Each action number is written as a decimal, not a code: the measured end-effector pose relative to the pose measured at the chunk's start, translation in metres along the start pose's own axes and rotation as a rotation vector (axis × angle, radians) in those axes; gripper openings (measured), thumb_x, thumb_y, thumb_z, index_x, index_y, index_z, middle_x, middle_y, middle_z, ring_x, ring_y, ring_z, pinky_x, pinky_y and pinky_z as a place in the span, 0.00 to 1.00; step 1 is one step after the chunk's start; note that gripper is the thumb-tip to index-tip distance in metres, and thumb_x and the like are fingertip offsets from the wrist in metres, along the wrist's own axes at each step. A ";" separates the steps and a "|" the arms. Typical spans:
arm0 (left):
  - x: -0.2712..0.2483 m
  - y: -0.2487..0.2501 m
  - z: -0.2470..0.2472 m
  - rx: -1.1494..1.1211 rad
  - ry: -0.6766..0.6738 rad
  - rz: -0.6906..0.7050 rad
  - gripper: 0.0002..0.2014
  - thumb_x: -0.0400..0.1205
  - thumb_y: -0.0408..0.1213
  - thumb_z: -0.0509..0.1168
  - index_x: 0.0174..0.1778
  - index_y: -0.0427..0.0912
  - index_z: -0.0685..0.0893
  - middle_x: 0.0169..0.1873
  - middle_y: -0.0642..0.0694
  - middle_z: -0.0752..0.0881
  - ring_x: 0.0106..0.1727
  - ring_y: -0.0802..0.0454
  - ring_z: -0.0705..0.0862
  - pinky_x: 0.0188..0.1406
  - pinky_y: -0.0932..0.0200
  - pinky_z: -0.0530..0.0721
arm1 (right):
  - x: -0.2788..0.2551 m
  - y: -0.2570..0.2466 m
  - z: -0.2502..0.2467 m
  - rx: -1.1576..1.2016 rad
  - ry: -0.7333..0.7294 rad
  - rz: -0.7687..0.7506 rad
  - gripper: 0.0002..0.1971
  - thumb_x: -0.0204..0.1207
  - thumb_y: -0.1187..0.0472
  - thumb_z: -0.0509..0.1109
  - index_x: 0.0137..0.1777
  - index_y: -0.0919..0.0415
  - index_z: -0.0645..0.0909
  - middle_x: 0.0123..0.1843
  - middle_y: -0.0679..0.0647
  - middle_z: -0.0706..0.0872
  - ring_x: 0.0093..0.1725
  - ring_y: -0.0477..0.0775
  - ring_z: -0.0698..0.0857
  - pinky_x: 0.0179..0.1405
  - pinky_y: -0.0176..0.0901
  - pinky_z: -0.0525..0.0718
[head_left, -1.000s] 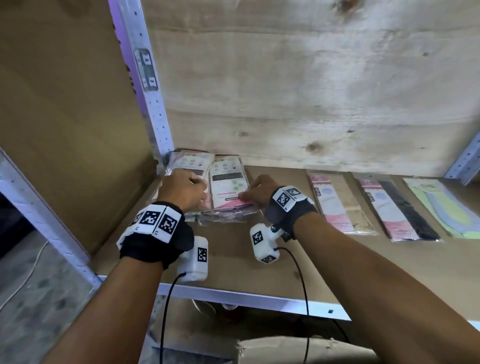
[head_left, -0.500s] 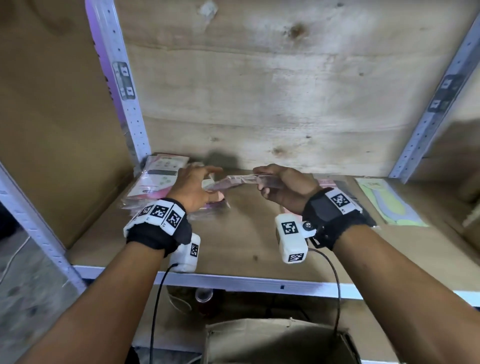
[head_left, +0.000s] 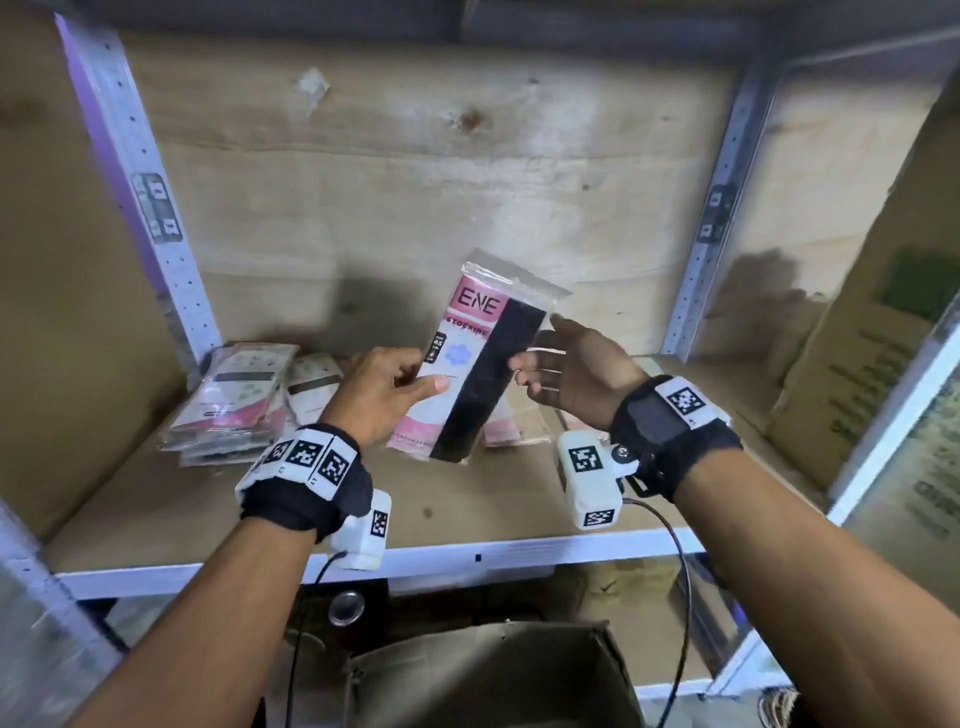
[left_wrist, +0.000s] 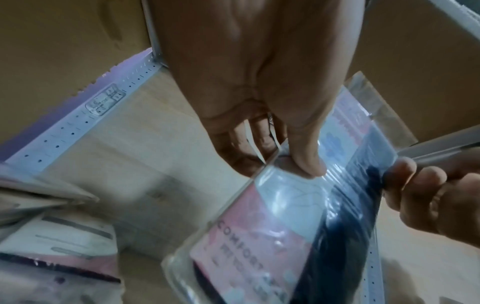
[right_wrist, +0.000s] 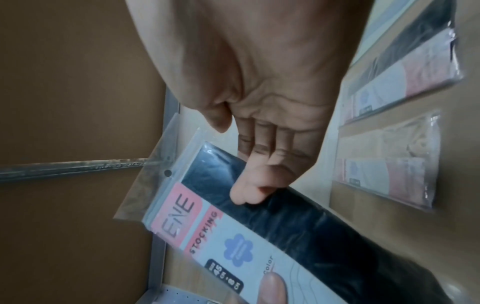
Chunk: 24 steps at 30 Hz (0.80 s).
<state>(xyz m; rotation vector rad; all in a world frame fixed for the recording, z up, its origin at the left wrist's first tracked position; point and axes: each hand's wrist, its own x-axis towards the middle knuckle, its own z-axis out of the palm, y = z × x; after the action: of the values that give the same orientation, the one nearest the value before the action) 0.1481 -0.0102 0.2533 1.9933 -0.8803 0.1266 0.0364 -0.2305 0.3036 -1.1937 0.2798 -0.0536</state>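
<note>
A clear stocking packet (head_left: 480, 364) with a pink "ENE" card and a black stocking stands upright above the wooden shelf (head_left: 467, 499), its print facing me. My left hand (head_left: 415, 374) pinches its left edge, thumb (left_wrist: 309, 164) on the front and fingers behind. My right hand (head_left: 535, 358) sits at the right edge. Its fingertips (right_wrist: 246, 195) rest on the black half, with the thumb held apart. The left wrist view shows the packet (left_wrist: 285, 226) with the right hand's fingers (left_wrist: 402, 174) at its far edge.
A stack of similar packets (head_left: 234, 395) lies at the shelf's left rear, and more packets (right_wrist: 384, 168) lie flat under and right of my hands. Metal uprights (head_left: 135, 182) frame the bay. A cardboard box (head_left: 857, 364) stands at right, and an open carton (head_left: 493, 675) sits below the shelf rail.
The packet went from flat and low between both hands to raised and upright. My left hand left the stack and took hold of it. My right hand's grip loosened to fingertips.
</note>
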 end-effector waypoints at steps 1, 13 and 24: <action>-0.001 0.000 0.004 -0.048 -0.020 -0.005 0.08 0.79 0.42 0.74 0.50 0.43 0.91 0.48 0.49 0.94 0.47 0.52 0.90 0.54 0.40 0.88 | -0.002 0.001 -0.002 -0.040 0.023 -0.012 0.13 0.87 0.51 0.59 0.50 0.62 0.76 0.35 0.62 0.87 0.29 0.56 0.83 0.26 0.40 0.81; -0.004 -0.006 0.041 -0.516 -0.122 -0.460 0.15 0.82 0.36 0.71 0.62 0.33 0.87 0.55 0.39 0.91 0.49 0.51 0.92 0.44 0.62 0.90 | 0.009 0.067 -0.016 -0.442 0.005 0.063 0.18 0.76 0.71 0.74 0.65 0.71 0.79 0.58 0.69 0.87 0.51 0.61 0.86 0.49 0.50 0.87; 0.032 -0.036 0.044 -0.546 0.223 -0.520 0.10 0.82 0.41 0.70 0.57 0.43 0.82 0.41 0.51 0.92 0.33 0.60 0.90 0.27 0.69 0.86 | 0.040 0.076 -0.046 -0.523 -0.158 0.108 0.19 0.79 0.75 0.69 0.69 0.75 0.77 0.65 0.72 0.85 0.63 0.70 0.86 0.64 0.59 0.85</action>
<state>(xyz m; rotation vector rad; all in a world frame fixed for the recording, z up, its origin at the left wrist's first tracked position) 0.1835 -0.0501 0.2159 1.5872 -0.1982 -0.1712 0.0553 -0.2517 0.2102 -1.6894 0.2241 0.2201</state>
